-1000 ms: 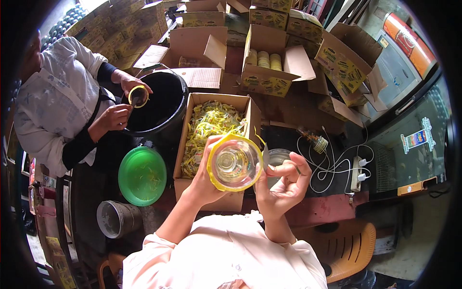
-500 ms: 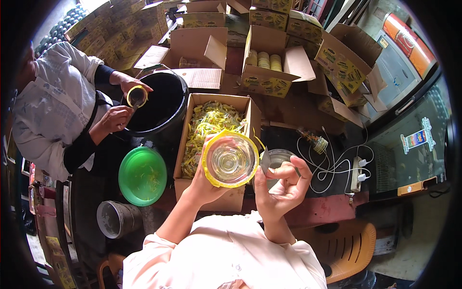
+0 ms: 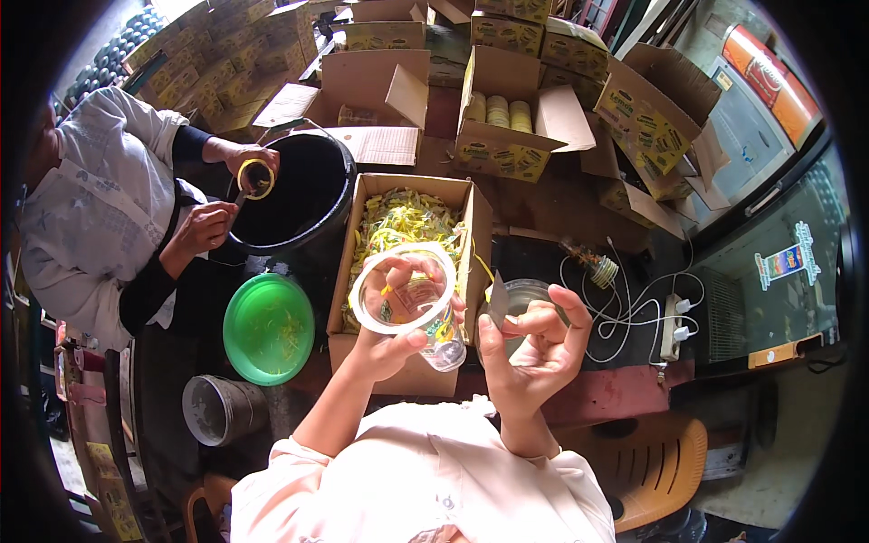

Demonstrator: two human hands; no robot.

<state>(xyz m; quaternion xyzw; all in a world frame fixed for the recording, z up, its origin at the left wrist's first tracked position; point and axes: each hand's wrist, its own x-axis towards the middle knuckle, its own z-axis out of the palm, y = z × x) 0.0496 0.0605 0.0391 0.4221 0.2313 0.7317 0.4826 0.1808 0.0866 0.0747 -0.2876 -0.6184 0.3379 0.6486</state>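
My left hand (image 3: pixel 385 355) is wrapped round a clear plastic cup (image 3: pixel 445 337), tilted so its pale, bare rim faces up and left. Some fingers show through the cup's wall. To its right, my right hand (image 3: pixel 536 355) pinches a thin grey blade (image 3: pixel 499 300) between thumb and finger, apart from the cup; the other fingers are raised. Below both hands stands an open cardboard box (image 3: pixel 482 237) heaped with yellow and clear plastic strips (image 3: pixel 407 215). Behind my right hand, a clear round container (image 3: pixel 534 290) is partly hidden.
At left, a co-worker holds a cup and a tool over a black tub (image 3: pixel 339 167). A green basin (image 3: pixel 262 317) and a grey bucket (image 3: pixel 213 412) stand nearby. Open cartons (image 3: pixel 498 158) line the far side. White cables (image 3: pixel 625 299) lie at right, near a glass-door cooler (image 3: pixel 769 262).
The cup in my left hand has tipped from its round end facing up to lying aslant. The yellow edging around it has gone from view. My right hand has barely moved.
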